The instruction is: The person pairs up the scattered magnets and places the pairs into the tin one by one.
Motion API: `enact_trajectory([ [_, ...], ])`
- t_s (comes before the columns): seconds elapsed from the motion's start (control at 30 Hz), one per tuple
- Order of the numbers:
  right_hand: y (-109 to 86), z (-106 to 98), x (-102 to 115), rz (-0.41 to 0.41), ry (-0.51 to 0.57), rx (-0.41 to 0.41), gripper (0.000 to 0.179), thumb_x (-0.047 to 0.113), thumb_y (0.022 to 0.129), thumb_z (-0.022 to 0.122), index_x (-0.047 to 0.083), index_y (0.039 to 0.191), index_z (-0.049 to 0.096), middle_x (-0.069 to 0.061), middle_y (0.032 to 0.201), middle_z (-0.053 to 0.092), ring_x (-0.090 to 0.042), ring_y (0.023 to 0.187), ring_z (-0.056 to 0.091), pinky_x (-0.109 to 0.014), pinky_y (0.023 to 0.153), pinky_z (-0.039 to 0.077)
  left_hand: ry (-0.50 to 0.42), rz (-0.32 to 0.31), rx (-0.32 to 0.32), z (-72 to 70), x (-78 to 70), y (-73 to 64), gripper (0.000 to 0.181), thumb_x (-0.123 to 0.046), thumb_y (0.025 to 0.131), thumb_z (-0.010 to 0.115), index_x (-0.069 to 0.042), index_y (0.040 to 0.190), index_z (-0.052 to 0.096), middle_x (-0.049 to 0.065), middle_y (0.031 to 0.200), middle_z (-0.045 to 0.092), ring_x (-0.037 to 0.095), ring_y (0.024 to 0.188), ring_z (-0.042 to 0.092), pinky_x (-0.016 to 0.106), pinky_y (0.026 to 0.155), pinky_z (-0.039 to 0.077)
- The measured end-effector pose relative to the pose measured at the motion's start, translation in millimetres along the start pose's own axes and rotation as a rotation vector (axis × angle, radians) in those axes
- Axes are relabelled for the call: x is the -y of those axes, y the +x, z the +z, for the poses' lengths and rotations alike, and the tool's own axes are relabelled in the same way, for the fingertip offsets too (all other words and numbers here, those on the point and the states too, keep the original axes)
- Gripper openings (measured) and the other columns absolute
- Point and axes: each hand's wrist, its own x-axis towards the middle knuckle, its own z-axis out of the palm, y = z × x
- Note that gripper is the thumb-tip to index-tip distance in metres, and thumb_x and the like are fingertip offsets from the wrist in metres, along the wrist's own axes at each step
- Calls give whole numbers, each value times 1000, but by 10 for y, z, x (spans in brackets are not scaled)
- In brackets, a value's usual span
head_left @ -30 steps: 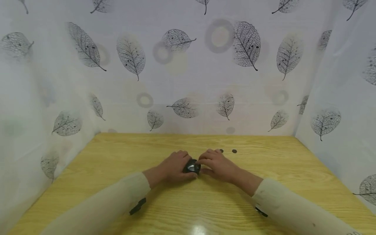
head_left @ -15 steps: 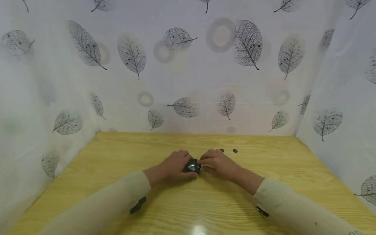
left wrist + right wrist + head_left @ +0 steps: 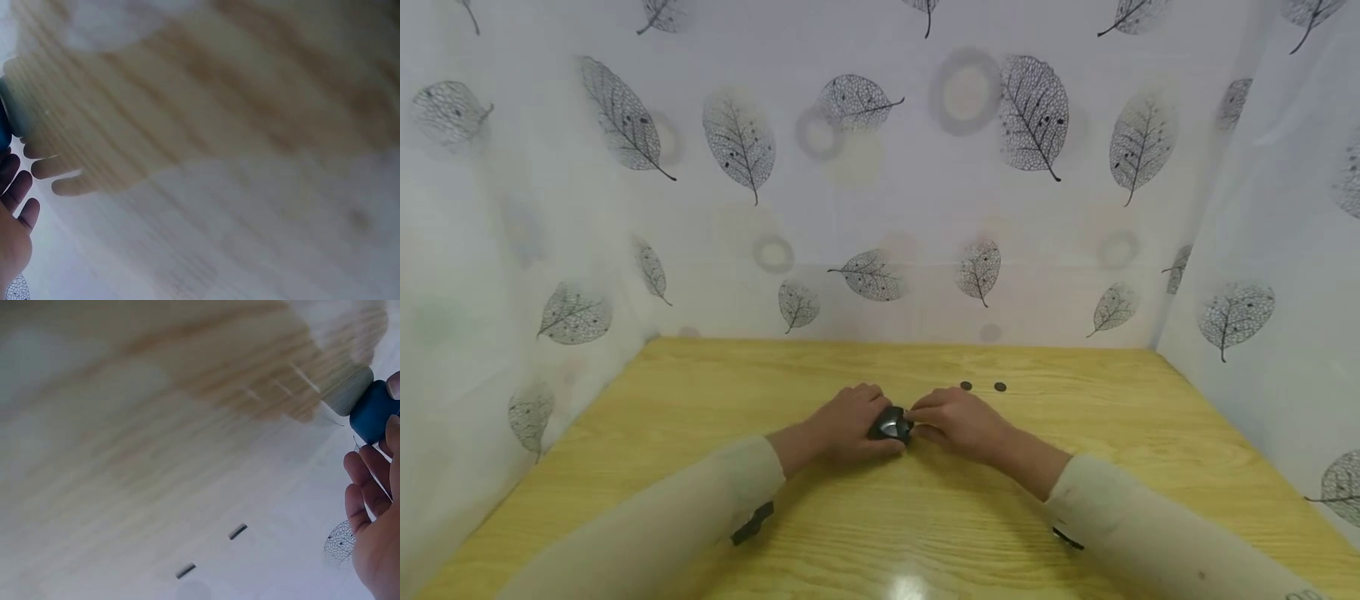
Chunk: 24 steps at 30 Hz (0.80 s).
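Note:
Near the middle of the wood-grain table [image 3: 880, 517] is a small dark rounded object [image 3: 892, 425] with a shiny silvery centre. It shows blue in the right wrist view, close over the table. My left hand [image 3: 850, 423] grips it from the left, fingers over the far side and thumb along the near side. My right hand [image 3: 958, 423] has its index finger and thumb at the object's right edge, pinching there; its other fingers are loosely curled in the right wrist view. Whether a small piece sits between those fingertips I cannot tell.
Two small thin dark discs, a left disc [image 3: 966, 386] and a right disc [image 3: 1000, 387], lie on the table beyond my right hand. White sheeting [image 3: 880, 208] with a leaf print surrounds the table at the back and sides.
My right index fingertip has drawn back from the object's top to its right edge. The right hand has shifted slightly, showing more of the left disc. The left hand keeps its grip.

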Motion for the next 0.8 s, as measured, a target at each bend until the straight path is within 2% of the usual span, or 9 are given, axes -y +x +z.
enact_trajectory([
  [0.27,33,70,1,-42,-32,5,15,19,86,78,10,98,78,-2,97,75,-15,89,70,-29,78,55,-13,2,9,18,17,7,61,-65,91,56,-11,119,61,0,109,58,14,93,48,34,82,42],
  [0.43,46,77,19,-19,-22,28,17,23,84,80,10,95,78,-2,94,74,-15,86,68,-28,78,54,-16,-6,15,43,8,5,62,-66,92,54,-11,121,61,-1,110,58,13,94,48,33,84,42],
  [0.67,70,47,33,3,-48,87,13,26,89,75,14,93,76,-2,96,73,-15,88,66,-31,76,53,1,-2,-2,6,-8,6,60,-65,92,55,-11,119,62,1,111,58,14,95,49,34,85,44],
  [0.8,61,36,57,67,-13,154,16,28,91,73,15,100,76,-3,101,72,-18,94,66,-35,79,54,7,7,-11,1,-6,-11,60,-64,92,56,-10,118,63,1,110,59,14,94,50,34,83,44],
])
